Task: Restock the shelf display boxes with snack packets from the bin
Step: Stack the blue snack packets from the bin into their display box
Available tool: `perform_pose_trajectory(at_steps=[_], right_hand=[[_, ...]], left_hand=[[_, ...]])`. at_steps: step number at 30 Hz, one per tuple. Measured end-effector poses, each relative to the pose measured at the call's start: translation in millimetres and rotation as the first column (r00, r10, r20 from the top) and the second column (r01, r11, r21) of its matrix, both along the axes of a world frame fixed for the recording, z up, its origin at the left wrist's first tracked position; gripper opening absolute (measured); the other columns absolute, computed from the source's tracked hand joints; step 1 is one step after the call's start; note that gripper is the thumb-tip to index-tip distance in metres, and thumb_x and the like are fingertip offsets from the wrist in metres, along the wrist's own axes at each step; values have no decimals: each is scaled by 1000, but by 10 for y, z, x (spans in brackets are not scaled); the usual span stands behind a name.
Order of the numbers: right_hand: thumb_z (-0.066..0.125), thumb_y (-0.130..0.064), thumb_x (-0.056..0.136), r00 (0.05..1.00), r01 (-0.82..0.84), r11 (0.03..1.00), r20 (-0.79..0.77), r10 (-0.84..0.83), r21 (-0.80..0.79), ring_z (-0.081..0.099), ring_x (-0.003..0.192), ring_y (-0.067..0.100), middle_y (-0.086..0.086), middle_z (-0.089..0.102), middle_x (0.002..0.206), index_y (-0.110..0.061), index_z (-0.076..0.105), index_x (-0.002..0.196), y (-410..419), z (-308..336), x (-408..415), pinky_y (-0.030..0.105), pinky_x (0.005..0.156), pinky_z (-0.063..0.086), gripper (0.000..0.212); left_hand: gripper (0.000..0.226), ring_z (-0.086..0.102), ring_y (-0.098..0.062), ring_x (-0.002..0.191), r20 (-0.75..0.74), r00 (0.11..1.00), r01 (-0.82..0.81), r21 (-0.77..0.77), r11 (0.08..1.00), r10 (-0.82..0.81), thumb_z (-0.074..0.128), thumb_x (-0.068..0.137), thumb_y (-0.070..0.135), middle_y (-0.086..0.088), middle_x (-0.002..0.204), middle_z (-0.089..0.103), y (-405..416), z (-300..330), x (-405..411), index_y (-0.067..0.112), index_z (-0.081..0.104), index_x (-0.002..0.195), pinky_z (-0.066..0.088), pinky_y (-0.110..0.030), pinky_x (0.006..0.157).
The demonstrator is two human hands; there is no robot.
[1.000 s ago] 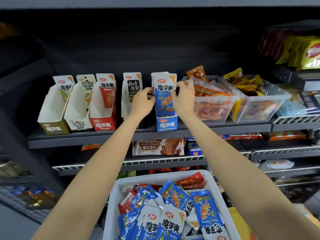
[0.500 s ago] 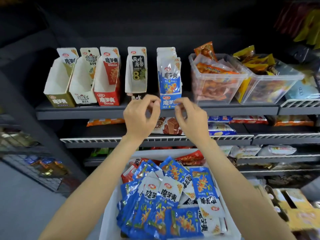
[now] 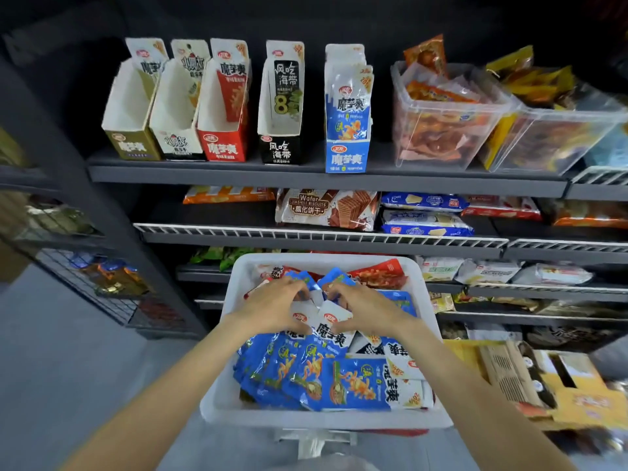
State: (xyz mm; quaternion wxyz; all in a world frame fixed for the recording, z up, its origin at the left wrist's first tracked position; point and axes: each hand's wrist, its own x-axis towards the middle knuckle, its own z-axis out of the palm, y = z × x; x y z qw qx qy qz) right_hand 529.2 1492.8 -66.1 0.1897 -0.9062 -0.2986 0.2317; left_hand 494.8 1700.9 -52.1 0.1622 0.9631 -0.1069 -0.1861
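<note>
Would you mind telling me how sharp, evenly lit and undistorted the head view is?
Head view: the row of cardboard display boxes is sharp and bright; wide-angle bending curves the dark metal shelf edge; corners fall dark and smeared, and the clear plastic tubs at right look blurred.

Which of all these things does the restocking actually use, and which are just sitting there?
In use: white bin, blue packets, blue display box, left hand, right hand.
Lying about: wafer biscuits, clear tubs, black display box.
</note>
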Motion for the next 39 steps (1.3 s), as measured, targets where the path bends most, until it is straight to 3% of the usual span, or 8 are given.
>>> perform_pose_trajectory(at_steps=[5, 10, 15, 20, 24, 28, 36, 39], right_hand=[[69, -30, 85, 995, 97, 995, -12, -97, 12, 41, 66, 19, -1, 44, 68, -7, 53, 85, 13, 51, 27, 34, 61, 31, 28], [50, -33, 96, 957, 270, 960, 93, -276, 69, 59, 106, 29, 13, 61, 120, -14, 44, 138, -85, 17, 51, 39, 84, 49, 46], [74, -5, 79, 764, 621, 712, -458, -454, 328, 62, 100, 26, 10, 55, 118, -5, 53, 119, -133, 6, 59, 28, 61, 58, 46], [74, -2, 77, 668, 718, 593, -596, -444, 363, 64, 76, 16, 3, 68, 88, -2, 65, 96, -182, 57, 21, 19, 63, 54, 20], [60, -10, 91, 691, 721, 472, -574, -440, 507, 60, 77, 10, -4, 67, 91, -16, 63, 92, -175, 279, 13, 15, 52, 48, 7], [51, -16, 97, 810, 583, 530, -394, -434, 615, 66, 79, 16, -2, 59, 102, -13, 53, 114, -195, 622, 82, 32, 65, 59, 17], [55, -10, 94, 775, 427, 255, -206, -597, 868, 66, 60, 8, -6, 67, 98, -14, 57, 108, -171, 1493, 537, 34, 62, 59, 15], [54, -13, 95, 741, 375, 163, -189, -645, 913, 66, 76, 8, -1, 66, 104, -14, 57, 108, -134, 1757, 735, 24, 59, 56, 13]], left_hand=[[52, 49, -11, 99, -56, 996, -68, -68, 995, 64, 84, 65, 40, 10, 104, 49, 80, -87, 40, 27, 53, 104, 40, -26, 83], [39, 49, -17, 91, 41, 977, -194, -213, 958, 208, 76, 77, 32, 6, 98, 48, 86, -23, 40, 22, 42, 95, 36, -29, 69], [45, 57, -23, 97, 103, 917, -337, -315, 887, 385, 72, 82, 28, -1, 110, 58, 89, -70, 2, 20, 43, 115, 46, -39, 78], [86, 53, -18, 111, -95, 934, -352, -407, 843, 345, 86, 60, 15, 0, 119, 56, 216, -106, 0, 32, 42, 132, 51, -33, 89], [48, 62, -11, 80, -82, 907, -386, -550, 741, 412, 77, 75, 7, 0, 93, 66, 265, 99, 39, 17, 55, 117, 51, -20, 70], [17, 62, -3, 78, -15, 940, -279, -610, 742, 341, 58, 93, 18, 5, 101, 68, 304, 452, 129, 21, 61, 109, 50, -21, 63], [11, 62, -2, 74, 431, 708, 1, -792, 610, 559, 54, 95, 20, 14, 85, 64, 19, 1555, 697, 27, 61, 91, 47, -11, 60], [30, 62, -14, 71, 457, 634, 37, -823, 567, 624, 56, 94, 21, 13, 68, 56, -114, 1813, 1052, 30, 46, 68, 55, -30, 66]])
